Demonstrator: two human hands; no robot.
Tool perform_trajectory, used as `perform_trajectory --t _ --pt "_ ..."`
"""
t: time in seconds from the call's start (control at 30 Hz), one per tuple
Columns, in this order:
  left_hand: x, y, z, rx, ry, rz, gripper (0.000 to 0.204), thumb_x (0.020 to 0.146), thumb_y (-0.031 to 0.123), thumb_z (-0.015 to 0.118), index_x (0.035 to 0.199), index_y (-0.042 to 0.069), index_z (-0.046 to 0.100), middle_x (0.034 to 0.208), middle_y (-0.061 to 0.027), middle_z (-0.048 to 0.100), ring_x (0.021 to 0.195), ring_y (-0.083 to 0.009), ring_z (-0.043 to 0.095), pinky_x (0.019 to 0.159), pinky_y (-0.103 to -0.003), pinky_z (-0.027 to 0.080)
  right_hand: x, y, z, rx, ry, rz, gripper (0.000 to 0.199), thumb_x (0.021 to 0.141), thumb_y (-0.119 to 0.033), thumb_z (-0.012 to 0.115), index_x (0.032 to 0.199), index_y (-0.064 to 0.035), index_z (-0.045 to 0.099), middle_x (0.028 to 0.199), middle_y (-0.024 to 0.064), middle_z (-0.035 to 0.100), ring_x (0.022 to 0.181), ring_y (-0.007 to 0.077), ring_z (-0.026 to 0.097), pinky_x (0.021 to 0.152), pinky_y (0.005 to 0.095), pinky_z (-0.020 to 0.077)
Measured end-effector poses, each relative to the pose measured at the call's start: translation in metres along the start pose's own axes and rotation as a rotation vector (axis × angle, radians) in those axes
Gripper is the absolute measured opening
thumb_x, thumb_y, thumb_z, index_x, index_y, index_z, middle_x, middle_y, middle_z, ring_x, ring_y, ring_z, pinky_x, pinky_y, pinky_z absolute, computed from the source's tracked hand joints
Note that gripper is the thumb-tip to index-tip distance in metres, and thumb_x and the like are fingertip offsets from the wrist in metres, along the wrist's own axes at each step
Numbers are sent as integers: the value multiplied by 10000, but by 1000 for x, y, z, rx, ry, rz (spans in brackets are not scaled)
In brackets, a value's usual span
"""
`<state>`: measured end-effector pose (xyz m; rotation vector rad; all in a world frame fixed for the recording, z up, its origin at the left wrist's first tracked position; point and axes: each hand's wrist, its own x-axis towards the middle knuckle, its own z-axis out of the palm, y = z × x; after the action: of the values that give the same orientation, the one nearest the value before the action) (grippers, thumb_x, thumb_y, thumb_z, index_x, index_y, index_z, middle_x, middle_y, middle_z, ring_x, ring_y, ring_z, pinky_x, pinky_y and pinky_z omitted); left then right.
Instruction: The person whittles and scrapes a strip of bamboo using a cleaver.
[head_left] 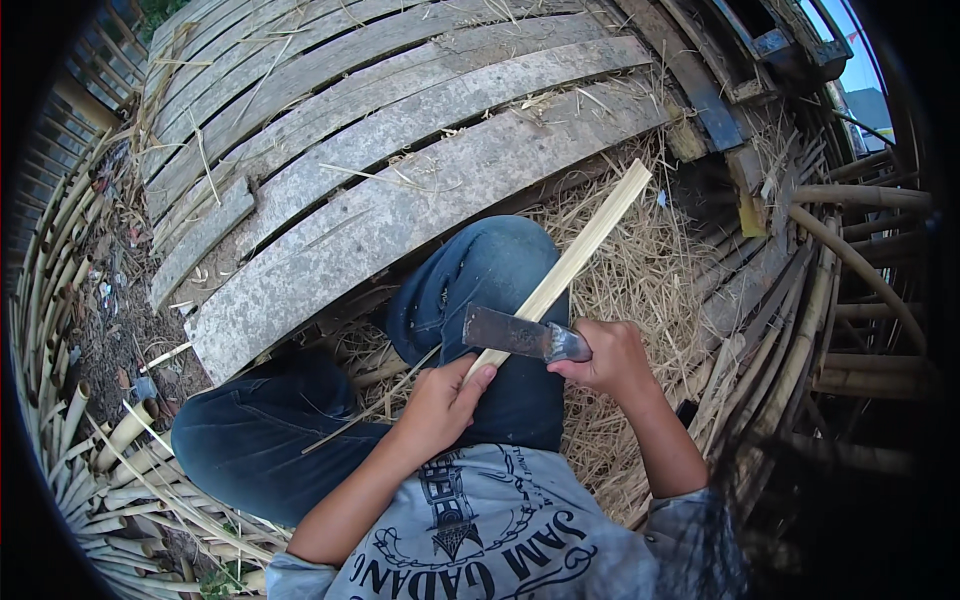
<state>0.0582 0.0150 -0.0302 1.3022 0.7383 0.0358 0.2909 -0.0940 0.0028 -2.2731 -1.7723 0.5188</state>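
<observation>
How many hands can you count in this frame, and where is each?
2. The left hand grips the lower end of the pale strip; the right hand holds the broad-bladed knife, its blade crossing the strip. No others show, though the dark edges could hide something.

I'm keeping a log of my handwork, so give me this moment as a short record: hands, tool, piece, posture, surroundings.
Left hand: grips the near end of a pale flat strip
Right hand: closed on a broad-bladed knife
Blade: across the strip, just beyond the left hand; depth of any cut unclear
Strip: slants away to the upper right, over the right leg
Posture: seated low, knees bent
Ahead: weathered plank platform
Right: loose shavings
Left: piled poles
</observation>
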Motion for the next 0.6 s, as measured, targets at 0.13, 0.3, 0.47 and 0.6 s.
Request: perform_trajectory --t 0.13,0.3,0.47,0.6 --pt "0 -3 1 -17 3 1 356 1025 280 471 817 -2 533 583 -4 492 507 -66 503 484 -250 431 3 18 2 17 93 -29 659 677 -685 709 642 -57 514 521 128 534 504 336 596 478 409 462" --pt "-1 -2 2 -7 14 -2 345 1026 272 472 826 -1 535 587 4 485 514 -67 507 489 -248 434 8 30 5 -2 101 -63 684 661 -723 693 614 -69 497 525 117 544 489 313 593 458 404 460" --pt "-2 0 3 38 34 12 348 1025 276 475 835 -8 542 582 -10 494 509 -76 527 486 -257 436 12 39 9 -26 165 -114 721 647 -765 666 597 -74 467 509 94 506 469 295 572 442 389 449" --pt "-3 2 3 67 46 10 351 1023 275 479 833 -12 548 578 -20 497 504 -84 539 481 -261 436 12 44 7 -19 171 -111 780 648 -822 602 627 -52 477 512 95 478 470 304 558 457 393 441"
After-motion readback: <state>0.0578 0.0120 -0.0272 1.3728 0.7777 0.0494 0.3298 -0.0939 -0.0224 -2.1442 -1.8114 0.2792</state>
